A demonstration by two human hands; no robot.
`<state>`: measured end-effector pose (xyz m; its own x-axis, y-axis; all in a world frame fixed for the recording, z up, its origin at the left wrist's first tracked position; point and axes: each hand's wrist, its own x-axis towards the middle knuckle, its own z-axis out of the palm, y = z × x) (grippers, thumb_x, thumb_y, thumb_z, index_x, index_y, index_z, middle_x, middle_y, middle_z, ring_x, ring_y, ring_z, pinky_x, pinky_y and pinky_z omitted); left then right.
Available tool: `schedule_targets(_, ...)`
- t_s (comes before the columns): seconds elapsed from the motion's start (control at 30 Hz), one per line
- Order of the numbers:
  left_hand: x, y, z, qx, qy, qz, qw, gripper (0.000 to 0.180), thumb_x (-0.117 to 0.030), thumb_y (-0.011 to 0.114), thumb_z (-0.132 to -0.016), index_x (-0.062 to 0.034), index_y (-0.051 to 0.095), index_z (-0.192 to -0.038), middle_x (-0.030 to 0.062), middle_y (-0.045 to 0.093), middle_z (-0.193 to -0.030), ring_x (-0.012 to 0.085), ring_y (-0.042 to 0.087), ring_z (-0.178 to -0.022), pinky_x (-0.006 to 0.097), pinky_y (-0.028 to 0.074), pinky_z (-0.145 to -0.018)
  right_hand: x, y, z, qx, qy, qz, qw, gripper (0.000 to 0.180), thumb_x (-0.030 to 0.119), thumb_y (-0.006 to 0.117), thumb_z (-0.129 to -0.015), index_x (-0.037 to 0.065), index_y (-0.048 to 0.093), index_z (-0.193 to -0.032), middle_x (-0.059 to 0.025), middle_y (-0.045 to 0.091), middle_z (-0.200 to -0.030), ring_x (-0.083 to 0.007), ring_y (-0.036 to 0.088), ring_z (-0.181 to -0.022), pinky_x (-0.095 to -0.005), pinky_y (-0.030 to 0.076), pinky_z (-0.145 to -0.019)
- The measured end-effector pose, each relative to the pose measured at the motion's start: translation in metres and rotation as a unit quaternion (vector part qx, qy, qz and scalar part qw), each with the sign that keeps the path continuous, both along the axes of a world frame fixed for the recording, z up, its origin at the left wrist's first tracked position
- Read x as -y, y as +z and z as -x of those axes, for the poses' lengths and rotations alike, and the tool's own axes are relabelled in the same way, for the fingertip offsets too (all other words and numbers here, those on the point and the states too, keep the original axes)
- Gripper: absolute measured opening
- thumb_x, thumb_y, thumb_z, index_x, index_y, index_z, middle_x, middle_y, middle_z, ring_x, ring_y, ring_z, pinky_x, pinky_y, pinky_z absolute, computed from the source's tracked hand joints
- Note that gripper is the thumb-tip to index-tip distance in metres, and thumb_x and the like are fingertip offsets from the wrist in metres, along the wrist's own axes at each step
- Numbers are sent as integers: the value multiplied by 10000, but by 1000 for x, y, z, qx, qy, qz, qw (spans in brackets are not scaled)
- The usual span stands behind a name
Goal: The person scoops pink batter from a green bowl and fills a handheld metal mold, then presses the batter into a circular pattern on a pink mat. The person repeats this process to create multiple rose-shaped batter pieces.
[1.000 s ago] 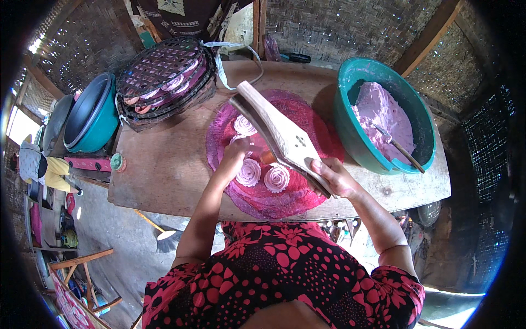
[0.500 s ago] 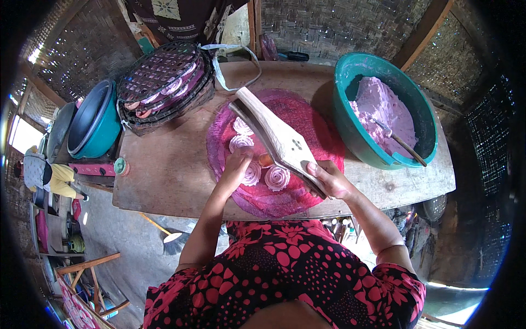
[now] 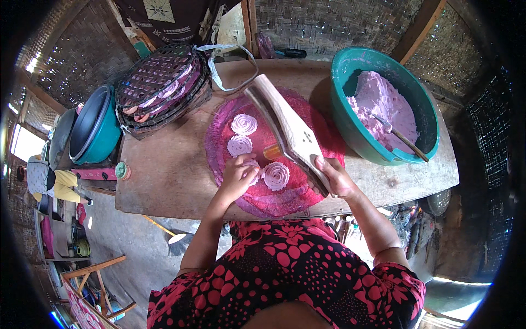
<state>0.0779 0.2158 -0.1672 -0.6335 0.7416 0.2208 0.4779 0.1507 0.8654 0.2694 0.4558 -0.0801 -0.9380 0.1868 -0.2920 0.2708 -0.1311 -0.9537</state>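
My right hand [image 3: 335, 176] grips the handle end of a wooden two-piece press [image 3: 290, 131], held slanted above a round red-pink woven mat [image 3: 307, 200]. An orange-yellow tube [image 3: 271, 152] sticks out of the press's left side. My left hand [image 3: 239, 178] is low over the mat, its bent fingers and thumb around a pink dough swirl [image 3: 250, 164] that they partly hide. Close by lie a dough swirl [image 3: 276, 176] to its right and two more beyond it, a middle swirl [image 3: 239, 146] and a far swirl [image 3: 244, 125].
A green basin [image 3: 342, 109] of pink dough [image 3: 383, 98] with a wooden-handled tool [image 3: 408, 143] stands at the right. Stacked dark woven trays [image 3: 159, 74] with swirls sit at the back left of the wooden table [image 3: 159, 175]. Another person [image 3: 52, 181] is at the far left.
My left hand has moved back from the orange-yellow tube down to the near left swirl. The press has shifted slightly to the right, still in my right hand.
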Motion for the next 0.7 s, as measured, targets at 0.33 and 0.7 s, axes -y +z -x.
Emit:
schedule_targets(0.33, -6, 25, -23, -185, -26, 176, 966, 103, -232, 759, -774, -161, 790, -842, 23, 613, -1286, 328, 488, -1195, 430, 373, -1006, -10, -3, -11, -22, -29, 7, 999, 702, 662, 524, -907, -30, 601, -996, -109, 644, -733, -176, 631, -560, -277, 490, -474)
schedule_targets(0.7, -19, 48, -17, -159, -44, 240, 957, 521, -330, 843, -703, -110, 648, -1133, 71, 579, -1267, 292, 482, -1201, 441, 370, -1014, -8, 1, -19, -15, -37, 0, 999, 707, 685, 524, -895, -14, 613, -955, -94, 632, -715, -161, 615, -548, -264, 456, -444)
